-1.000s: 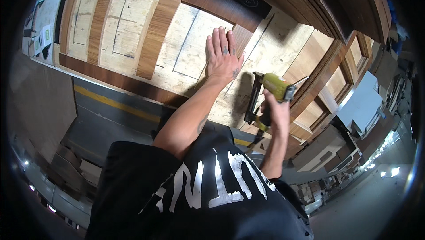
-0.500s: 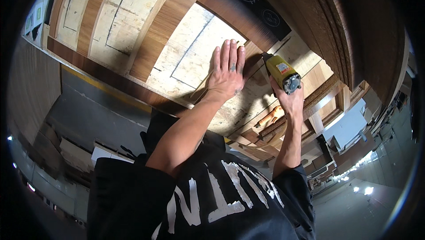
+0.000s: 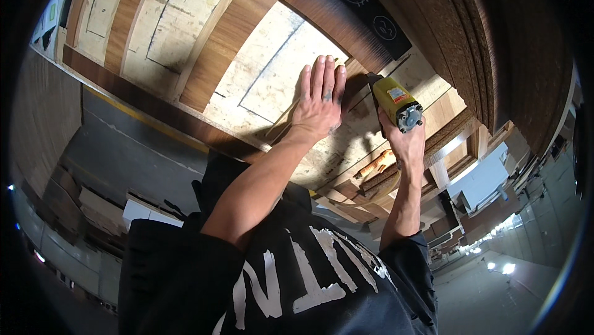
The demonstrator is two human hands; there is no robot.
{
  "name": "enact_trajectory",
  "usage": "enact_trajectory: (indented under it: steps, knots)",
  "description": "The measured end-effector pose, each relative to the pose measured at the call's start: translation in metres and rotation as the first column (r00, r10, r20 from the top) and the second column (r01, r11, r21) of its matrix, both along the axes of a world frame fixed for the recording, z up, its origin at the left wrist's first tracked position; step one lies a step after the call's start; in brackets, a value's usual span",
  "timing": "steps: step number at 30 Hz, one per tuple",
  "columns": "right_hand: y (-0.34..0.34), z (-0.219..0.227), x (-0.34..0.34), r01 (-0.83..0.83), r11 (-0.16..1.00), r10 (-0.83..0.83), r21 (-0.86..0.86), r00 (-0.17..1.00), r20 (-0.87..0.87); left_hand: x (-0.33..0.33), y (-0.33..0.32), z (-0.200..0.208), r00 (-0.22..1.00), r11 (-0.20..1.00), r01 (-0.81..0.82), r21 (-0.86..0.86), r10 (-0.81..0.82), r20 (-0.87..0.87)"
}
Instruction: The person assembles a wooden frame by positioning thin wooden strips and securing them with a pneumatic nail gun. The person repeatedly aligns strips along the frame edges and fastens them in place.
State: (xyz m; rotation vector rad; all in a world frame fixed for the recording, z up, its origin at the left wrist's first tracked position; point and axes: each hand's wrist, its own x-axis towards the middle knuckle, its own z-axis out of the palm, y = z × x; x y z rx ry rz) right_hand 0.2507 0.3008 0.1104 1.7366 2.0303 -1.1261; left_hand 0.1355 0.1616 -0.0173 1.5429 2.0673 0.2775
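Observation:
My right hand (image 3: 405, 137) is wrapped round the grip of a yellow nail gun (image 3: 396, 95) with a dark nose. The nose points up and left, against or close to the end of a brown wooden strip where it meets a long dark-brown board (image 3: 346, 22). Whether it touches, I cannot tell. Fingers stretched out, my left hand (image 3: 318, 103) lies flat over that strip, which it mostly hides. Left of it, a wider brown slat (image 3: 229, 44) crosses between the long far board and a near brown rail (image 3: 154, 112). Pale plywood with drawn dark lines lies beneath.
An orange hand tool (image 3: 377, 165), its kind unclear, lies near my right wrist. Stacked brown panels (image 3: 461, 44) rise at the far right. Wooden frames and a light-blue panel (image 3: 486, 171) are at the right. Grey floor (image 3: 133, 137) shows below the rail at left.
The view has shifted slightly. Both hands keep their places on the work, and the nail gun stays at the strip's end.

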Motion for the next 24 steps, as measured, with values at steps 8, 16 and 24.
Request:
enact_trajectory:
  steps: [8, 16, 24]
  knots:
    - [0.002, 0.001, -0.003, -0.077, 0.997, 0.077, 0.021, 0.997, 0.020, -0.001, 0.000, 0.002, 0.999, 1.000, 0.009, 0.022, -0.008, -0.037]
    - [0.004, -0.002, -0.019, -0.082, 0.997, 0.082, 0.003, 0.997, -0.014, -0.002, 0.000, 0.005, 0.999, 0.998, -0.009, 0.067, 0.011, -0.033]
    - [0.001, 0.003, -0.026, -0.123, 0.992, 0.123, 0.033, 0.992, 0.009, -0.006, -0.001, 0.010, 0.993, 0.999, 0.047, -0.021, -0.049, -0.111]
